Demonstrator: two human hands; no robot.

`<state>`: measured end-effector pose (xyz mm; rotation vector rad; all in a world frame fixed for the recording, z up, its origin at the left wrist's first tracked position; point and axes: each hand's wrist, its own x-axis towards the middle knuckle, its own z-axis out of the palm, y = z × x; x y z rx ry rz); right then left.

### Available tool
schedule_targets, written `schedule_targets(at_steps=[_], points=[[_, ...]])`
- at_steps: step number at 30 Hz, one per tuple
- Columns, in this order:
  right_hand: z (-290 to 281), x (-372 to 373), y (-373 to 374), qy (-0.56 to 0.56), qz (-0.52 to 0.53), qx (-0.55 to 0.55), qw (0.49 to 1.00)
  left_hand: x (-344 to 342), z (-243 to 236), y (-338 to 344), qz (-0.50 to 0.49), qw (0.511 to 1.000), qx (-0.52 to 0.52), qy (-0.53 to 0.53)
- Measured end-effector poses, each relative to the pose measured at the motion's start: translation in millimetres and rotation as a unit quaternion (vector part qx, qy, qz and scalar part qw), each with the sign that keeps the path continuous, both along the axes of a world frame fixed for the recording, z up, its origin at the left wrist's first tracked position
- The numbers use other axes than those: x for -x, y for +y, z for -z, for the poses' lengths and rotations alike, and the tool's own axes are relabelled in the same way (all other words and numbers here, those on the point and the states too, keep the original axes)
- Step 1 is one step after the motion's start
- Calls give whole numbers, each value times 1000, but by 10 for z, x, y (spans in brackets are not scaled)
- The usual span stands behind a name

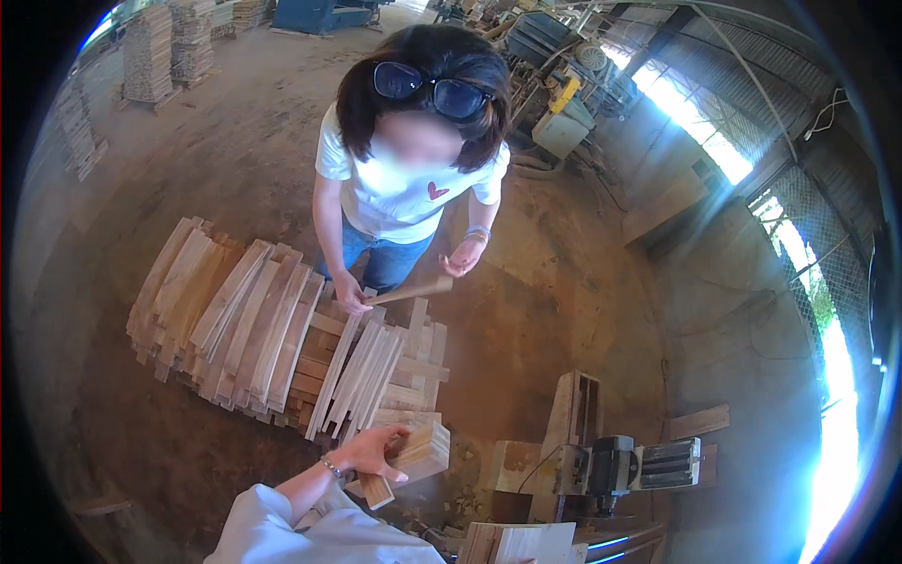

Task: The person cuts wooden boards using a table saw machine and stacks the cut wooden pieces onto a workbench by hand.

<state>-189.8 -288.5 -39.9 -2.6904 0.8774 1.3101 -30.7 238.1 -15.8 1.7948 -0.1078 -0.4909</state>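
Note:
My left hand (369, 454), with a bracelet at the wrist, reaches in from the lower left. Its thumb and fingers grip a pale wooden block (425, 449) beside the near end of the wood pile. One shorter wood piece (376, 491) juts out under the thumb, tilted toward me. Just beyond the hand lies a bunch of narrow pale strips (365, 376) on the pile. My right hand does not show; at the bottom edge stands a bundle of boards (519, 543), cut off by the frame.
Across the pile a person (404, 188) in a white shirt holds a thin wooden strip (413, 290). Long boards (249, 324) are stacked to the left. A machine with a dark motor (611, 470) stands at lower right, near the wall. More machinery (564, 113) and stacked wood (147, 56) are farther back.

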Motion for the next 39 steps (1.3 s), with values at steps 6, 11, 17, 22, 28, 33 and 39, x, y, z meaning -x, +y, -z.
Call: schedule_targets(at_steps=[6,11,17,22,28,33,39], points=[[383,126,-382,-102,38,15,994,114,143,-130,17,999,20,30],[447,145,-406,-92,39,28,995,114,230,-212,39,999,-3,-37],[441,156,-482,-122,54,-1,991,-59,209,-288,56,997,16,-49],[490,197,-464,-25,-37,48,998,-43,107,-211,33,998,26,-45],[668,-368,-568,-49,-49,32,997,-73,377,-273,39,996,56,-57],[666,-282,-512,-44,-47,24,998,-73,349,-216,35,994,44,-91],[418,-976,-615,-70,-83,29,994,-162,263,-215,60,992,86,-67]])
